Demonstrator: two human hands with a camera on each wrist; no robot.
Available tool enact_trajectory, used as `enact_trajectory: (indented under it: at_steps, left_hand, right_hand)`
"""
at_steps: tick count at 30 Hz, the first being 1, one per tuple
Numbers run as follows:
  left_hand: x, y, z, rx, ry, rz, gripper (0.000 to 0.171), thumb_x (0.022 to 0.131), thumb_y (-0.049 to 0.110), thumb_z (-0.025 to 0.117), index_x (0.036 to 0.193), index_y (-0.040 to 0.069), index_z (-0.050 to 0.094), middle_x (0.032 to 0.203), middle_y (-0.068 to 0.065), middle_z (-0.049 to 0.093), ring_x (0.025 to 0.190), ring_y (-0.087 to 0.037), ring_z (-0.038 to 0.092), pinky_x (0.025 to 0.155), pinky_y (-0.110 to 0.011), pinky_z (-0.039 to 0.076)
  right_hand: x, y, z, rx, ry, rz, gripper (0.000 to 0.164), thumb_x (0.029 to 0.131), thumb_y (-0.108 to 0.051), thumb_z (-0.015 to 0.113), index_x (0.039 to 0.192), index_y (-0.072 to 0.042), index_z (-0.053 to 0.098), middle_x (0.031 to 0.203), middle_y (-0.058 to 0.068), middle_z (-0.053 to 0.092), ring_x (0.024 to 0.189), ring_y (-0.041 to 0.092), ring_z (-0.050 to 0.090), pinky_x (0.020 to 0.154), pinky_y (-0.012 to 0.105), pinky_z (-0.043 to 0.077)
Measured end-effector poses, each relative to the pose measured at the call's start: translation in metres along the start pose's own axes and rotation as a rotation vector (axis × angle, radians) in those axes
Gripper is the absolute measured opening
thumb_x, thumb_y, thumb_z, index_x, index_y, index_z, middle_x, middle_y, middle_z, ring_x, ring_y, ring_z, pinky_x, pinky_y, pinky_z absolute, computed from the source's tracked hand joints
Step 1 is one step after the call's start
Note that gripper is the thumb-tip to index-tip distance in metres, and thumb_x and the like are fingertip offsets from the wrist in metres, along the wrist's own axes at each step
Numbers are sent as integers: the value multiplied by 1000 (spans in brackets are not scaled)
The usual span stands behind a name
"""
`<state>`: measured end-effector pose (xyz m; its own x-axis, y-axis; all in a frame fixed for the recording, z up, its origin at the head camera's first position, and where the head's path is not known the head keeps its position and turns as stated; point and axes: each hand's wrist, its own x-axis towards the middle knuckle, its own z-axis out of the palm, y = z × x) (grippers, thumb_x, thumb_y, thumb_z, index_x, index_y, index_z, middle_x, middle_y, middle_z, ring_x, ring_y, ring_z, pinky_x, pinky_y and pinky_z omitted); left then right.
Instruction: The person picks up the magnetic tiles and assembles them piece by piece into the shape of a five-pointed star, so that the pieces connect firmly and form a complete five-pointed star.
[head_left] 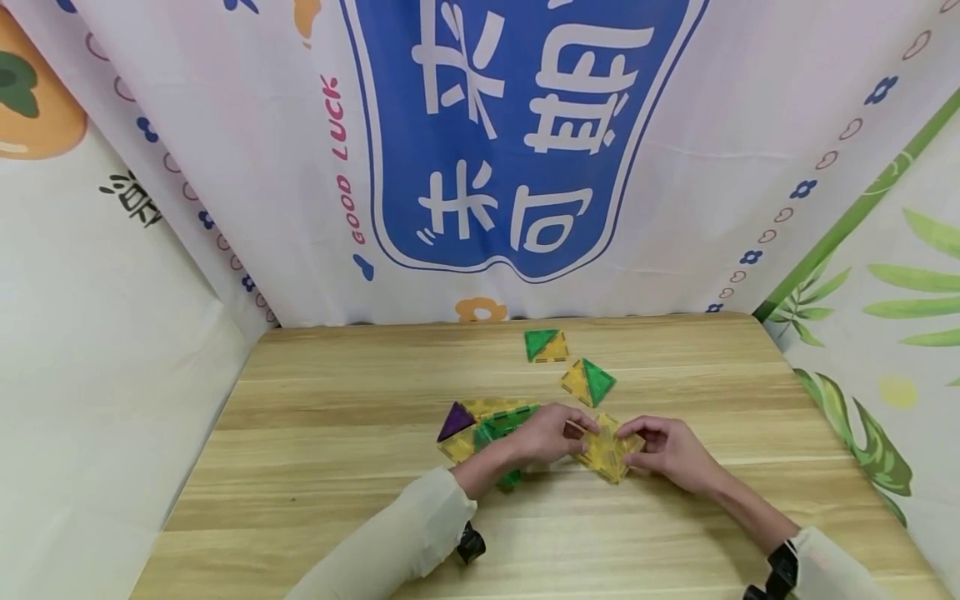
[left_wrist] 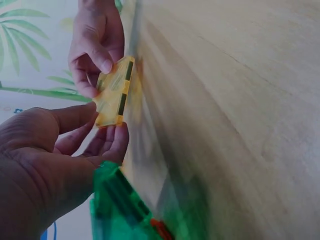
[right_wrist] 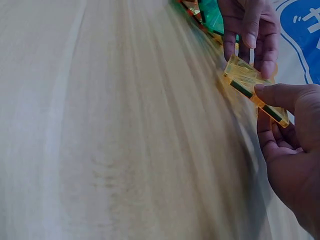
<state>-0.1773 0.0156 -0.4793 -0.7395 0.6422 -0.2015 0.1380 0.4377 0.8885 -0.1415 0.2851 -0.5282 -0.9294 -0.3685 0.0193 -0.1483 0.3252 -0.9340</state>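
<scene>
Between my two hands are translucent yellow magnetic tiles (head_left: 606,454) with dark magnet strips along the edge, together making a square-like shape. My left hand (head_left: 551,432) pinches them at the left corner, thumb on one face and fingers behind, as the left wrist view shows. From the opposite side my right hand (head_left: 672,454) pinches the same yellow tiles (right_wrist: 255,90) between thumb and fingers. Right beside my left hand lies a group of green tiles (left_wrist: 120,210), which its wrist partly covers in the head view.
On the wooden table (head_left: 322,467), the group at left also has a purple triangle tile (head_left: 455,421) and yellow tiles (head_left: 491,407). Two squares, each of a green and a yellow triangle, lie farther back: one square (head_left: 546,345) behind the other square (head_left: 588,382). A printed curtain (head_left: 300,208) hangs behind.
</scene>
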Motion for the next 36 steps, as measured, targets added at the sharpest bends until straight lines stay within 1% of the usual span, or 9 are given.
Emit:
enact_trajectory:
  at_steps: [4,8,15,18,23,27,30,33,36]
  left_hand:
    - [-5,2,-8,-30,6,68,32,101,0,69,131,10,74,135,-3,69,113,-14,70,85,-23,59]
    - [-9,1,-19,-16,44,124,34,100,-3,68,132,10,74,138,-3,67,117,-18,70,88,-22,59]
    - [-20,0,-46,18,107,171,35,99,-8,67,129,8,75,139,-9,68,117,-25,71,91,-25,60]
    - [-26,-1,-61,21,129,171,35,99,-8,66,130,7,74,140,-10,68,119,-27,71,92,-27,61]
    - [-33,-5,-87,-23,170,165,35,99,-10,66,129,5,74,141,-14,67,120,-30,70,92,-31,62]
    - [-37,-16,-104,-63,195,133,35,99,-10,65,130,5,74,142,-14,66,120,-30,70,93,-33,62]
    - [-42,-25,-115,-96,221,87,35,100,-7,65,130,7,74,144,-12,65,121,-30,69,94,-35,62]
    - [-48,-34,-125,-109,246,66,33,100,-5,65,130,7,74,145,-12,64,122,-33,67,96,-38,62]
    - [-53,-44,-134,-116,270,58,33,100,-3,66,131,7,74,144,-12,64,123,-35,65,95,-38,61]
  right_hand:
    - [3,-10,-3,20,13,1,31,88,-5,85,117,-3,74,119,17,72,89,13,70,71,24,60]
    - [11,-23,-3,20,21,13,30,90,-10,84,118,-6,75,122,16,71,97,15,71,78,26,61]
    - [36,-43,6,5,-2,15,29,91,-13,84,119,-8,76,122,14,72,111,20,70,86,29,62]
    - [51,-53,11,24,-23,-3,28,92,-13,83,118,-7,76,125,15,71,118,24,68,90,28,61]
    - [78,-63,21,88,-50,-17,28,92,-12,83,119,-6,76,130,16,70,125,28,66,93,28,60]
    - [101,-65,34,141,-64,-31,27,92,-9,82,118,-3,75,128,16,71,121,27,68,93,29,61]
    - [116,-66,44,150,-76,-47,27,92,-7,82,118,-3,76,126,14,71,116,26,70,93,30,61]
    - [129,-68,55,153,-99,-56,27,93,-7,81,119,-3,75,124,14,71,116,24,69,94,29,60]
    - [141,-70,65,160,-128,-58,28,93,-7,81,120,-3,75,123,15,70,109,22,68,89,26,59]
